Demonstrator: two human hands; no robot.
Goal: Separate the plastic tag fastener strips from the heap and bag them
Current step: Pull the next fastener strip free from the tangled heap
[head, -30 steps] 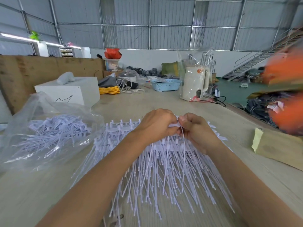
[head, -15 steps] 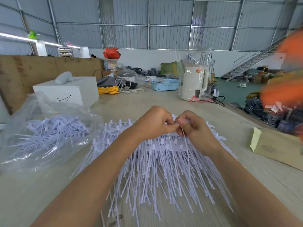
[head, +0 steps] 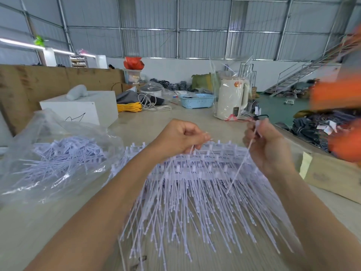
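A heap of pale lilac plastic tag fastener strips [head: 195, 196] fans out on the table in front of me, its joined heads along the far side. My left hand [head: 179, 137] is curled over the heap's top edge and pinches the fasteners there. My right hand [head: 263, 145] is lifted to the right and pinches a single fastener strip [head: 242, 163] that hangs down free of the heap. On the left lies a clear plastic bag [head: 58, 153] with several separated fasteners inside.
A white box [head: 82, 110] stands behind the bag, with yellow cable [head: 130, 107], a blue basket [head: 197, 100] and a wrapped white kettle [head: 232, 100] further back. A cardboard piece [head: 332, 173] lies at the right. A blurred person in orange [head: 341, 106] is at the right edge.
My hands have pulled apart: the right hand moved up and to the right with one fastener torn free, while the left hand stayed on the heap.
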